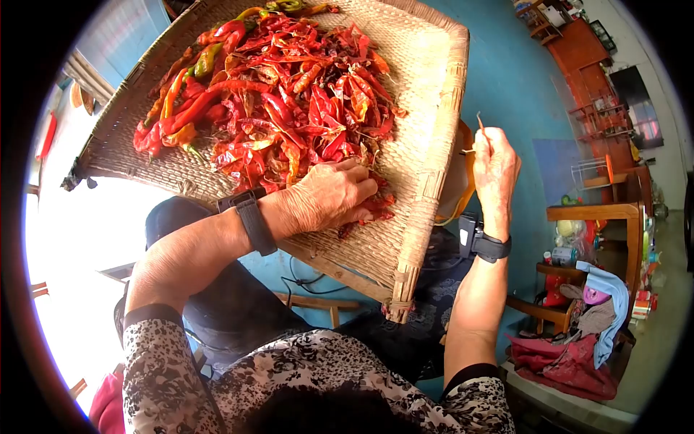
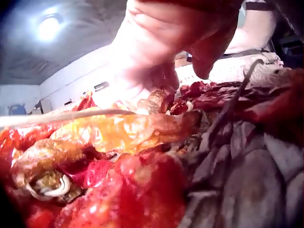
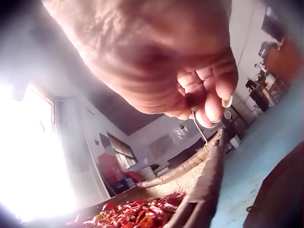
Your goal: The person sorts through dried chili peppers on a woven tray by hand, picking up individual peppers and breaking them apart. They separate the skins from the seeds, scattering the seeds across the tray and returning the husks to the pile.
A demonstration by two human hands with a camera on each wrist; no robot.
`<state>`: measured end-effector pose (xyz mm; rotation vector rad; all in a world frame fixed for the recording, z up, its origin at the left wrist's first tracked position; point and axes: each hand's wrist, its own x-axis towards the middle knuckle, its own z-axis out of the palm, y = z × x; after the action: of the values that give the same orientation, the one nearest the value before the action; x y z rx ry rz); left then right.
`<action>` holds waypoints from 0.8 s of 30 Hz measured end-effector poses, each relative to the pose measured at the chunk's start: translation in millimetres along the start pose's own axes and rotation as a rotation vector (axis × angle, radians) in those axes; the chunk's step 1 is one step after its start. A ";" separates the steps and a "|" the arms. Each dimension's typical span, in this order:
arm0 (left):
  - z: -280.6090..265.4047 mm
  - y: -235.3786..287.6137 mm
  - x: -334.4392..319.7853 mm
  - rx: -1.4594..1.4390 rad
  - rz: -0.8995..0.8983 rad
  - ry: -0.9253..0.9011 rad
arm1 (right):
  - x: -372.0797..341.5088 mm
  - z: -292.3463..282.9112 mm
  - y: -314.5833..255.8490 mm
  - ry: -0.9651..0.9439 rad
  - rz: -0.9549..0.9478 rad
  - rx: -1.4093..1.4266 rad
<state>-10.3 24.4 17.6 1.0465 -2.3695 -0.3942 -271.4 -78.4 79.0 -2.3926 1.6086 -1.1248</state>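
Thin reddish piece (image 1: 480, 124) pinched in our right hand (image 1: 496, 170), beside the woven basket (image 1: 426, 137), its long axis pointing away from us, forearm stretched forward, our left hand (image 1: 329, 194) palm-down on red chilies (image 1: 311, 108), its grip we cannot tell

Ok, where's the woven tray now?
In the head view, the woven tray is at upper centre-left, red chilies on it; the left hand touches them, the right hand is beyond the tray's right rim.

Head view: I've got left hand (image 1: 325, 194) near centre, fingers (image 1: 359, 191) bent; right hand (image 1: 495, 172) at 2 o'clock, pinching.
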 end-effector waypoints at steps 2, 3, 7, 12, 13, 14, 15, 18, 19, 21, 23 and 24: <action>4.7 2.6 -0.5 0.145 0.034 -0.051 | -3.1 -9.2 10.5 -0.058 0.008 -0.235; 7.9 1.2 -0.6 0.143 0.035 -0.053 | -4.8 -9.0 14.1 -0.037 -0.072 -0.332; 19.8 -4.6 -0.1 0.073 -0.014 -0.070 | -4.5 -0.3 1.5 -0.025 -0.188 -0.021; 10.3 -6.0 3.6 -0.041 -0.058 -0.068 | -14.1 20.2 -46.1 -0.569 -0.209 0.316; 5.6 -6.6 5.1 -0.098 -0.092 -0.044 | -13.9 21.6 -57.2 -0.680 -0.149 0.345; 1.5 -7.9 6.6 -0.155 -0.126 -0.019 | -14.4 23.3 -63.1 -0.738 -0.157 0.352; -1.5 -10.1 8.3 -0.155 -0.129 -0.016 | -14.5 25.6 -67.6 -0.798 -0.167 0.360; -15.8 -16.9 12.0 -0.417 -0.370 0.057 | -17.7 41.1 -71.1 -0.919 -0.122 0.440; -18.1 -19.6 12.3 -0.452 -0.384 0.112 | -18.6 45.9 -71.0 -0.923 -0.129 0.440; -27.9 -19.1 12.9 -0.505 -0.420 0.166 | -20.1 53.7 -70.4 -0.847 -0.180 0.424; -30.9 -20.3 11.3 -0.455 -0.417 0.184 | -19.6 54.5 -73.1 -0.812 -0.228 0.379; -31.0 -20.2 10.9 -0.408 -0.411 0.197 | -19.2 51.6 -74.7 -0.900 -0.205 0.336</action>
<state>13.0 1.2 37.6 1.2955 -1.7913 -0.8399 -186.2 -46.0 61.6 -2.3125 0.8179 -0.1897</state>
